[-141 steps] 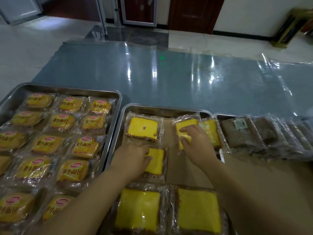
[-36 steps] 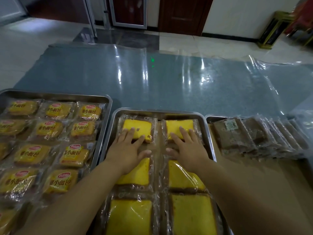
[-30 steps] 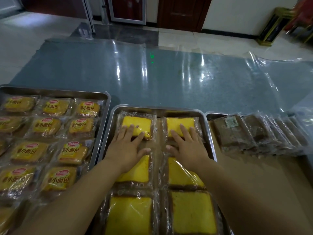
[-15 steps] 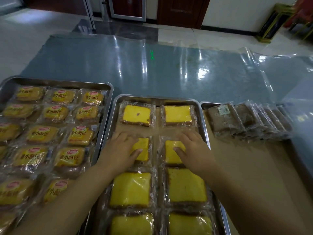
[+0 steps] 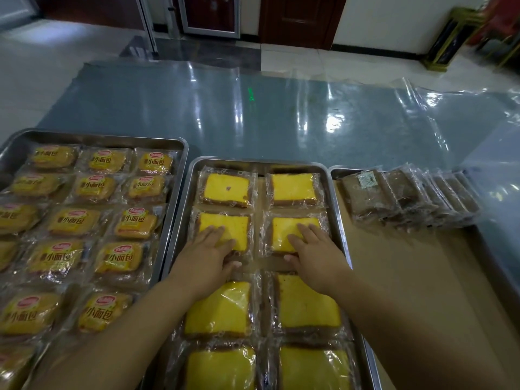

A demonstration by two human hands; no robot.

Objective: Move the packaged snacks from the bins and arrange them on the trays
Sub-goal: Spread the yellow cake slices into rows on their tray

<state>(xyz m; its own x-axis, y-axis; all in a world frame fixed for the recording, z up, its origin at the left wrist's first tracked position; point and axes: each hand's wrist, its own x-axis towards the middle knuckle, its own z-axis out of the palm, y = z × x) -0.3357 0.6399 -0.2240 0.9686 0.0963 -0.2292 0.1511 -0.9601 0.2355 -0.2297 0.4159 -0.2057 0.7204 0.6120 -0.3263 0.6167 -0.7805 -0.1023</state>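
Note:
The middle metal tray [image 5: 334, 209] holds two columns of clear-wrapped yellow cake slices. My left hand [image 5: 206, 256] lies flat with straight fingers on the second-row left slice [image 5: 225, 226]. My right hand [image 5: 313, 253] lies flat on the second-row right slice [image 5: 292, 230]. The top row has a left slice [image 5: 226, 187] and a right slice [image 5: 294, 188], both untouched. More yellow slices [image 5: 219, 311] fill the rows under my wrists and forearms.
A left tray [image 5: 180, 175] is packed with several yellow-labelled bread packs [image 5: 76, 222]. On the right, a third tray [image 5: 336, 173] lined with brown paper carries a row of brown cake packs [image 5: 408, 197]. A plastic-covered grey table [image 5: 267, 119] stretches beyond.
Both hands slid back from the top-row slices onto the second-row slices and now press flat on them. The view has shifted slightly, showing more of the near rows.

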